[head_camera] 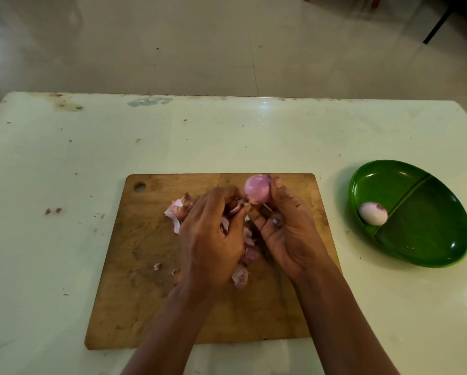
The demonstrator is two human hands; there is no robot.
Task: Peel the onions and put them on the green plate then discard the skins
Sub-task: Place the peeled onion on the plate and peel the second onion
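A wooden cutting board is noted lying flat on a pale, stained table, with both hands raised over its upper middle.

A purple onion, largely peeled and glossy, is gripped by the right hand at the 12 o'clock part of the board. The thumb is set against its right flank and the fingers are curled beneath it. The left hand is placed just beside, at the onion's 8 o'clock, with fingers curled and a strip of skin pinched at the onion's lower end.

Loose skins are heaped on the board under and around the left hand, some hidden by it; more pieces are seen between the wrists toward 6 o'clock.

A green plate, divided by a ridge, is positioned at 3 o'clock of the board, apart from it. One pale peeled onion is recorded in its left compartment, touching the ridge.

Two small skin scraps are observed on the table at 9 o'clock, well apart from the board.
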